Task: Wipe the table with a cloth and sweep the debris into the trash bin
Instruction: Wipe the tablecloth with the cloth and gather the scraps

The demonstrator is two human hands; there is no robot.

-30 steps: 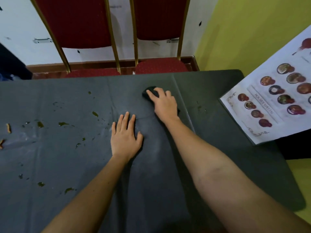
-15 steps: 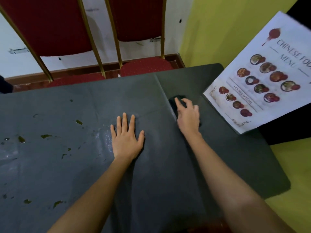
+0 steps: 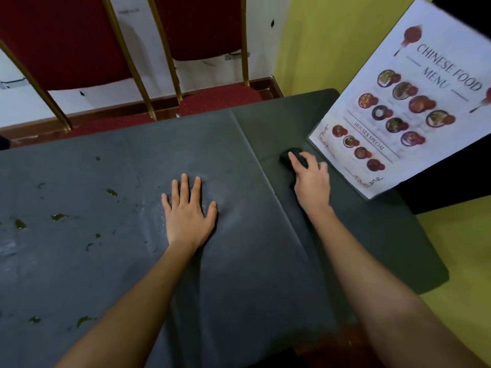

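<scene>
The left hand [image 3: 187,212] lies flat, fingers spread, on the table [image 3: 239,261], holding nothing. Green debris [image 3: 59,216] sits to its left. Farther off, the right hand [image 3: 310,179] presses a dark cloth [image 3: 288,156] beside the menu [image 3: 414,102].

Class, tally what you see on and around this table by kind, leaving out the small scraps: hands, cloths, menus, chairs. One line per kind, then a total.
Hands: 2, left hand flat on the table, right hand on the cloth
Dark cloth: 1
Menu: 1
Red chairs: 2, and
Total: 6
</scene>
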